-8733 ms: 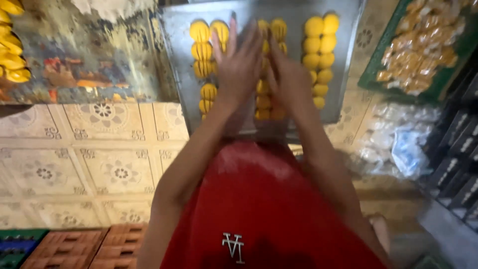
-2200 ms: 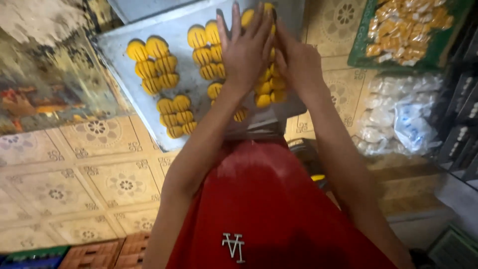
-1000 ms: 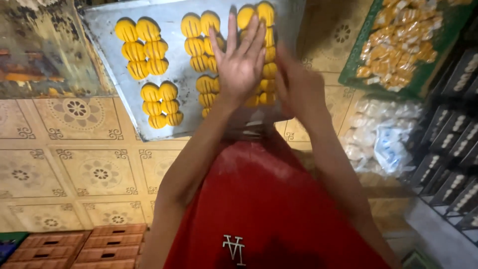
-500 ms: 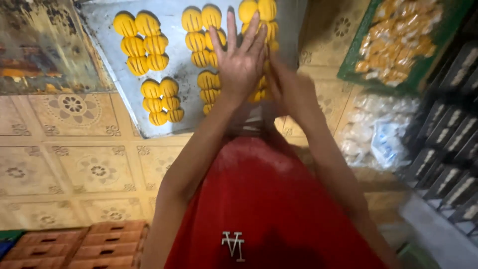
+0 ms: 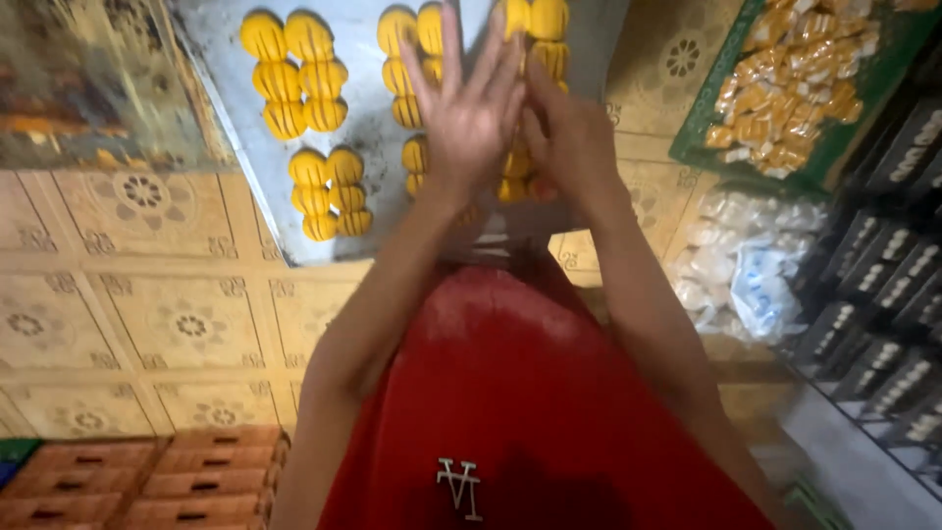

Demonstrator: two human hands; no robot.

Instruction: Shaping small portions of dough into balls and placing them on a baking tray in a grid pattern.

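**A:** Where are your hands right now?

**B:** Both are raised over the metal tray, toward its right side. Your left hand is flat, its fingers spread and released, gripping nothing. Your right hand sits just beside it, palm turned toward the left one, nearly touching. Whether something small lies between the palms, I cannot tell; the left hand hides that gap.

**B:** And the yellow dough pieces?

**A:** They lie on the tray in paired columns: one group near the tray's left edge, a second below it toward the near edge, and more under and behind your hands by the right edge. The tray rests on the patterned tile floor.

**A:** So which step are you in?

**B:** I judge you are working palm against palm above the tray, shaping or pressing rather than lifting or setting down. The next move, as I read it, calls for lowering toward the right-hand columns without brushing the pieces already lined up there, since they sit close together.

**A:** Anything nearby to mind?

**B:** A green crate of wrapped orange goods stands past the tray's right edge, with a heap of clear bags below it.
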